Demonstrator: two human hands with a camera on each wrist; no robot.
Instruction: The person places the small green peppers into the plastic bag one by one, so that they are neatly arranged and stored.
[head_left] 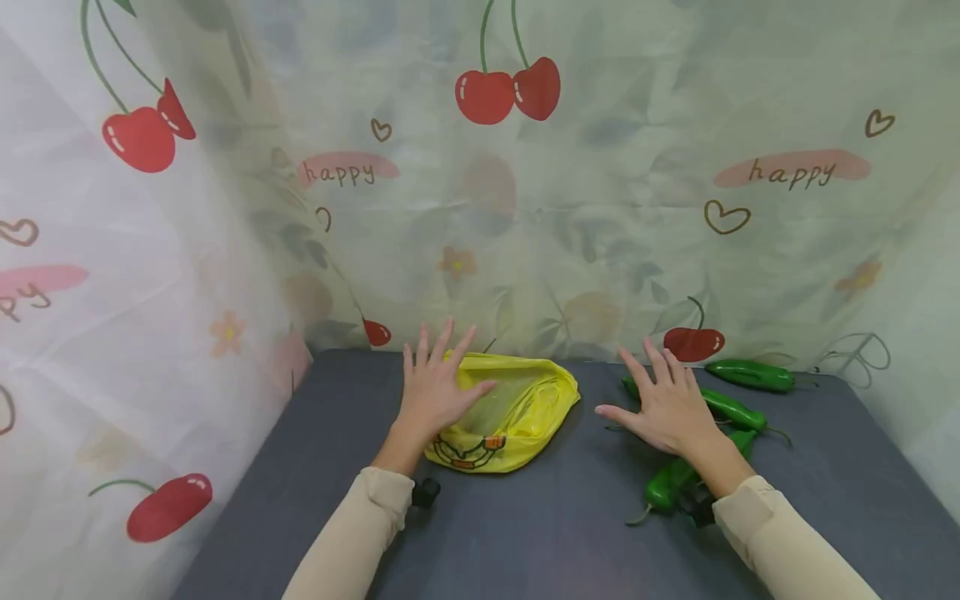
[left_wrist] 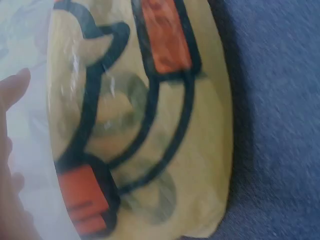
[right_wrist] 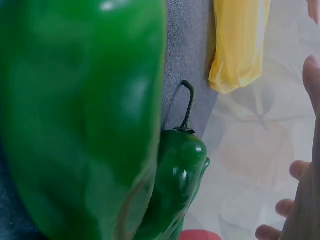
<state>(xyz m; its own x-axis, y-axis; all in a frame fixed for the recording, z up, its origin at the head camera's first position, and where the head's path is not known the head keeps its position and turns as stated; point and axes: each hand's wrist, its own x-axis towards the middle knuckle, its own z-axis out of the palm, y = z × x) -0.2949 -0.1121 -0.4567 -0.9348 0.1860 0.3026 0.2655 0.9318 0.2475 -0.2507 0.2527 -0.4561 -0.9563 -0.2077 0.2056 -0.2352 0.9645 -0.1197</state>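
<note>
Left hand (head_left: 435,398) hung splayed, released, by a yellow plastic bag (head_left: 528,425). Right hand (head_left: 670,410), likewise spread and free, hovered near green chili peppers (head_left: 735,409).

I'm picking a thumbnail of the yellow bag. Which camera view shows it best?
The head view: nearly the whole yellow bag shows, open mouth included, though the left hand partly covers it. The left wrist view gives a cropped close-up of its printed side; the right wrist view, only a part at the top edge.
</note>
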